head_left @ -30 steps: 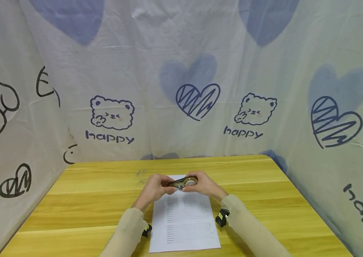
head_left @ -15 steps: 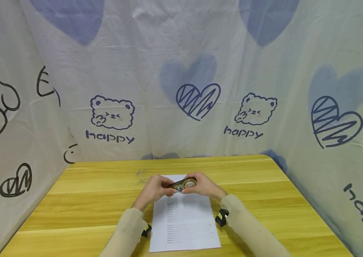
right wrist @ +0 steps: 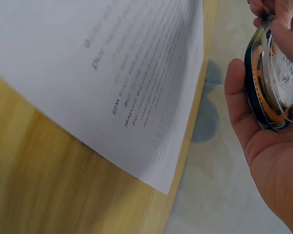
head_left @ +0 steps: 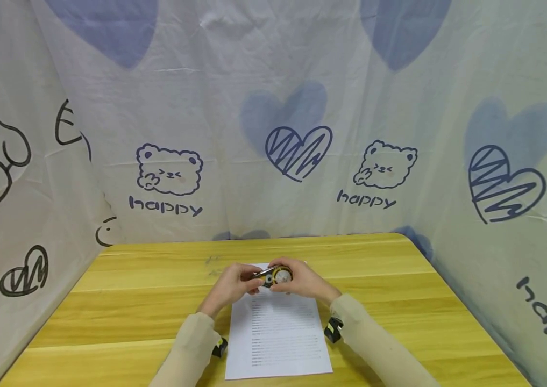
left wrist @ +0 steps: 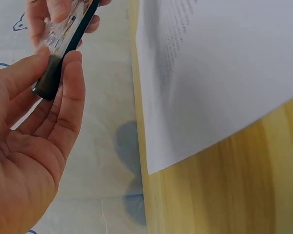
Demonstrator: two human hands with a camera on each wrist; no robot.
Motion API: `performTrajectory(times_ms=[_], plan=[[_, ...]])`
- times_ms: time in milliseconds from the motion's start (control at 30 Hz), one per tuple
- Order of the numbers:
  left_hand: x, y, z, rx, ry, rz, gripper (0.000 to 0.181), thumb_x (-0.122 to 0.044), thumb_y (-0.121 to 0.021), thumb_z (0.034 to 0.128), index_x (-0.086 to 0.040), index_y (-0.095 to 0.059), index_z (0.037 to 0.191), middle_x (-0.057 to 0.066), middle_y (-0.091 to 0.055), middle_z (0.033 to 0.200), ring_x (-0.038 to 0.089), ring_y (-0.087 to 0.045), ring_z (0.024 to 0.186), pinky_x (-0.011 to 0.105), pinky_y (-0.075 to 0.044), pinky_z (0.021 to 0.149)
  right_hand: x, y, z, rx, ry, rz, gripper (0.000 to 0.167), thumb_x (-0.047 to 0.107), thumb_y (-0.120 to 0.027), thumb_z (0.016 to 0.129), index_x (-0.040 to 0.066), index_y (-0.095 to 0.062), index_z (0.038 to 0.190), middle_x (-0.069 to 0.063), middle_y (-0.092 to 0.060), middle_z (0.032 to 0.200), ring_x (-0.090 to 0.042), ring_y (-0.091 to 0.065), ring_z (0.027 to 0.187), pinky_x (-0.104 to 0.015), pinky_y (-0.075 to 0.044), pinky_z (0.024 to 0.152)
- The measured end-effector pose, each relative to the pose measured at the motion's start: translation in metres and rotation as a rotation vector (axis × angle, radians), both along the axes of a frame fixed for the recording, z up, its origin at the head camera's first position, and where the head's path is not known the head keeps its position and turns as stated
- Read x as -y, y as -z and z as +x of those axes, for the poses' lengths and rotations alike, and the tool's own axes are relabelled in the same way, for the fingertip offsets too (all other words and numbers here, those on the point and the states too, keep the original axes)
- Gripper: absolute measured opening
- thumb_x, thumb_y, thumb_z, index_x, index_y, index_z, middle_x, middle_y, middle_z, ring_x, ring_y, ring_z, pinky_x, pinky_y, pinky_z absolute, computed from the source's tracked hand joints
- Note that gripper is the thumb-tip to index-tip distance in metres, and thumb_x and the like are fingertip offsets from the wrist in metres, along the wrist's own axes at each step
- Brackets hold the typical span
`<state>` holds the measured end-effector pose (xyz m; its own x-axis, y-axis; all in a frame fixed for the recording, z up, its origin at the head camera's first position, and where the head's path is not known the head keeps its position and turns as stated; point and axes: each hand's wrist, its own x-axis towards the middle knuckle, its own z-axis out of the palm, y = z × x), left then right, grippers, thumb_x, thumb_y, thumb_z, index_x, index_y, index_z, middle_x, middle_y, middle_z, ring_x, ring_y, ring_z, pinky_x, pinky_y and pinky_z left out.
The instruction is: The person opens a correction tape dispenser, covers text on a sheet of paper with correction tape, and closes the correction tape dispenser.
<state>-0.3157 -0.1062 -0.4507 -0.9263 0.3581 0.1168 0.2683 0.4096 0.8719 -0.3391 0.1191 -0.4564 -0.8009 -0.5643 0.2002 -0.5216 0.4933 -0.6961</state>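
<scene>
A correction tape (head_left: 283, 276) with a clear shell, a dark edge and a whitish roll is held between both hands above the upper part of a printed sheet (head_left: 280, 333). At its narrow end, my left hand (head_left: 232, 285) pinches the dark tip between thumb and fingers. My right hand (head_left: 300, 278) grips the round, wide end. An orange gear ring shows inside the correction tape (right wrist: 258, 80) in the right wrist view. Whether its clear side has come apart from the dark side, I cannot tell. Fingers cover part of the case in both wrist views.
The sheet lies on a yellow wood-grain table (head_left: 123, 306), its text running down the page. Behind and beside the table hangs a pale cloth (head_left: 234, 215) with hearts and bears. A small black device (head_left: 333, 330) sits on the right wrist.
My right hand has moved slightly left, closer to the left hand, and the correction tape has shifted and turned a little with it. The left hand has barely moved; the sheet stays put.
</scene>
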Motion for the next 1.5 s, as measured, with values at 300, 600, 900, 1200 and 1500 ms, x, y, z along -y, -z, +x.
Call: performTrajectory(times_ms=[300, 600, 900, 1200, 1500], plan=[[-0.003, -0.003, 0.000, 0.006, -0.035, -0.002, 0.025, -0.019, -0.067, 0.0937, -0.004, -0.072, 0.112, 0.008, -0.074, 0.090, 0.020, -0.070, 0.072, 0.045, -0.060, 0.074, 0.002, -0.002, 0.006, -0.121, -0.013, 0.148, 0.072, 0.032, -0.083, 0.078, 0.013, -0.052, 0.140, -0.006, -0.053, 0.124, -0.016, -0.054, 0.103, -0.032, -0.051, 0.087], [-0.002, -0.005, 0.003, -0.087, -0.029, -0.044, 0.022, -0.023, -0.065, 0.0959, -0.008, -0.073, 0.110, 0.013, -0.073, 0.091, 0.037, -0.068, 0.080, 0.035, -0.056, 0.064, 0.004, 0.002, 0.005, -0.161, -0.003, 0.130, 0.058, 0.027, -0.080, 0.082, 0.013, -0.055, 0.132, -0.003, -0.060, 0.124, -0.016, -0.058, 0.108, -0.034, -0.051, 0.092], [0.000, -0.006, 0.004, -0.162, -0.076, -0.130, 0.024, -0.030, -0.062, 0.0975, -0.013, -0.074, 0.109, 0.006, -0.073, 0.090, 0.030, -0.068, 0.082, 0.029, -0.050, 0.064, 0.001, -0.002, 0.005, -0.119, 0.071, 0.159, 0.059, 0.032, -0.079, 0.082, 0.012, -0.056, 0.133, -0.005, -0.061, 0.126, -0.017, -0.058, 0.106, -0.034, -0.051, 0.089], [0.007, -0.003, 0.001, -0.208, -0.119, -0.237, 0.026, -0.033, -0.061, 0.0976, -0.012, -0.074, 0.108, 0.003, -0.073, 0.094, 0.019, -0.067, 0.083, 0.029, -0.053, 0.068, -0.009, -0.003, 0.003, -0.090, 0.115, 0.149, 0.058, 0.029, -0.080, 0.081, 0.010, -0.057, 0.131, -0.007, -0.063, 0.123, -0.017, -0.059, 0.102, -0.037, -0.051, 0.089], [0.015, -0.002, 0.001, -0.286, -0.212, -0.401, 0.030, -0.036, -0.062, 0.0964, -0.011, -0.074, 0.110, 0.001, -0.073, 0.094, 0.010, -0.062, 0.077, 0.029, -0.054, 0.068, -0.029, 0.008, -0.004, -0.115, 0.191, 0.144, 0.058, 0.024, -0.083, 0.076, 0.005, -0.059, 0.125, -0.007, -0.066, 0.114, -0.019, -0.062, 0.097, -0.037, -0.053, 0.086]])
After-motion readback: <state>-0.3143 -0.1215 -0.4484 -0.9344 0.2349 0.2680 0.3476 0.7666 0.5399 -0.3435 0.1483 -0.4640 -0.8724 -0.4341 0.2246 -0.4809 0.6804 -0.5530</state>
